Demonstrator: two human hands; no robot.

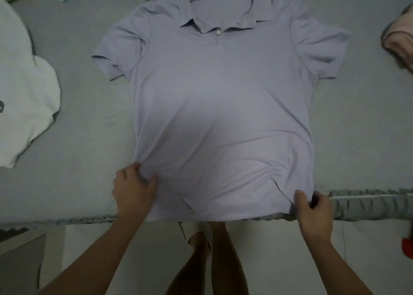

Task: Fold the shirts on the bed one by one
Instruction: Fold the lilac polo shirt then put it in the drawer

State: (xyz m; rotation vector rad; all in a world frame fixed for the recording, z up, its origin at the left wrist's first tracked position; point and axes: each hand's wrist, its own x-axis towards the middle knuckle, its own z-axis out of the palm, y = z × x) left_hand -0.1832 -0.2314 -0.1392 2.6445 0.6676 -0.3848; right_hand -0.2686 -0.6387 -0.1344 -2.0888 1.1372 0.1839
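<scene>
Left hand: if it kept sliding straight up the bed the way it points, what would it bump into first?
Likely only the lavender polo shirt that the left hand already grips; further along, roughly its left sleeve.

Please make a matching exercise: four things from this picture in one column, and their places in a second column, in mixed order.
Things:
1. lilac polo shirt
2. white shirt
3. pink garment
4. left hand

Places:
A. right edge of the bed
B. left side of the bed
C. spread flat in the middle
D. gripping the hem's left corner

Pairs: 1-C, 2-B, 3-A, 4-D
</scene>
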